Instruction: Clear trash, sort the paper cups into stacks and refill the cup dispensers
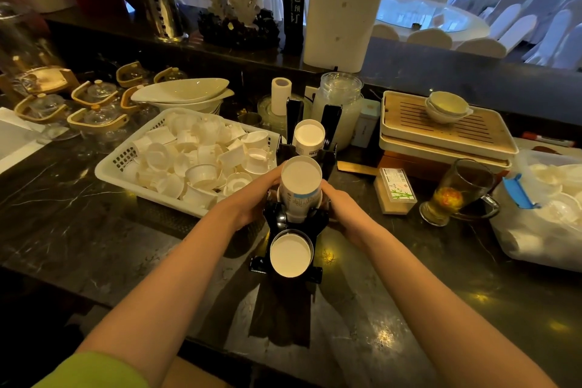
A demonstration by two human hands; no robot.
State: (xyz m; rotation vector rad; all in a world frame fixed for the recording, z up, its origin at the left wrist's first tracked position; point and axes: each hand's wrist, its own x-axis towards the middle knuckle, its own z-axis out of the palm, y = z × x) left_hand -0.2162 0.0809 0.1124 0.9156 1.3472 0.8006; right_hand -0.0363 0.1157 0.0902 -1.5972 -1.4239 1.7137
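A black cup dispenser rack (318, 222) stands on the dark marble counter with three slots in a row. A stack of paper cups (300, 181), bottoms up, sits in the middle slot. My left hand (256, 198) and my right hand (340, 206) are wrapped around its sides. Another stack (308, 135) fills the far slot and a third (290, 255) the near slot. To the left, a white slotted basket (108, 167) holds several loose white cups (201, 173) in a jumble.
A glass mug of tea (456, 195) and a small box (395, 189) stand right of the rack. A clear plastic tub (535, 224) of white items sits far right. Wooden tea trays (441, 129), a glass jar (338, 104) and glass teapots (94, 116) line the back.
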